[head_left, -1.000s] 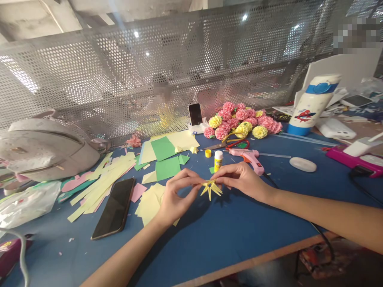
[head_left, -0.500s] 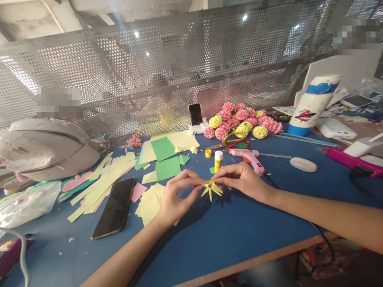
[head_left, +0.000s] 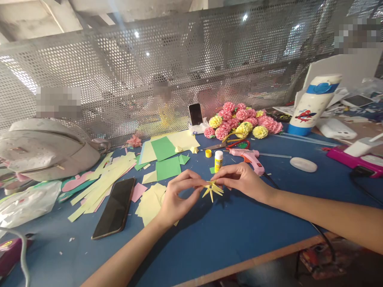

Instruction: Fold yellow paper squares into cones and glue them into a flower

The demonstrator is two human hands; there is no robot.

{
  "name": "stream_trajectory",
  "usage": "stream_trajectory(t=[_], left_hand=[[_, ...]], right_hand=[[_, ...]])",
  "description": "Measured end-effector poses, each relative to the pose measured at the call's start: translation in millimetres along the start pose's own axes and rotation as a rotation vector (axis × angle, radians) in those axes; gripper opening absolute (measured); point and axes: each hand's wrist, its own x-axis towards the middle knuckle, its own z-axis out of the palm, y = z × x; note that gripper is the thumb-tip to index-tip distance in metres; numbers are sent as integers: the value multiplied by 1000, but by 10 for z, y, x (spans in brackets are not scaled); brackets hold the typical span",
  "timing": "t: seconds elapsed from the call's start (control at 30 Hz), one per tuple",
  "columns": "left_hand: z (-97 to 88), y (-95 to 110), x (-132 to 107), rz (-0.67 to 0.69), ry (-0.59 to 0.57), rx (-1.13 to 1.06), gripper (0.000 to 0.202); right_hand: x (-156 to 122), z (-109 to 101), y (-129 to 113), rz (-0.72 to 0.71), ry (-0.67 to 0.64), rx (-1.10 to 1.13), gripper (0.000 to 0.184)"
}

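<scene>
A small yellow folded-paper star (head_left: 212, 193), its narrow points fanned downward, is held above the blue table. My left hand (head_left: 183, 195) pinches its upper left edge between thumb and fingers. From the other side my right hand (head_left: 239, 180) pinches the upper right edge, the fingertips of both hands almost meeting. Just behind the right fingers stands an uncapped glue stick (head_left: 218, 161), with its yellow cap (head_left: 208, 153) beside it. Yellow paper squares (head_left: 151, 203) lie left of my left hand, partly hidden by it.
A pink glue gun (head_left: 249, 158) and scissors (head_left: 221, 146) lie beyond my hands, before pink and yellow paper flowers (head_left: 236, 119). At left are a phone (head_left: 115, 209), paper strips (head_left: 104, 183) and a backpack (head_left: 44, 149). A bottle (head_left: 314, 105) stands at right.
The paper star has shifted very slightly to the right and turned a little. Both hands keep their pinch on it.
</scene>
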Motion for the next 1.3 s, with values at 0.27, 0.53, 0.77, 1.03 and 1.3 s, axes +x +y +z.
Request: stream_trajectory(t=[0.27, 0.53, 0.77, 1.03, 1.3], left_hand=[[8, -8, -1, 1, 9, -18, 8], [-9, -14, -2, 14, 5, -44, 11], [-10, -40, -23, 27, -3, -46, 19], [4, -20, -44, 35, 15, -34, 21], [2, -18, -43, 26, 10, -29, 21]], right_hand=[[1, -16, 55, 16, -25, 10, 20], [-20, 9, -27, -16, -59, 57, 17], [-25, 12, -30, -30, -47, 71, 14], [-40, 16, -41, -48, -28, 86, 10], [-39, 15, -34, -57, -40, 48, 11]])
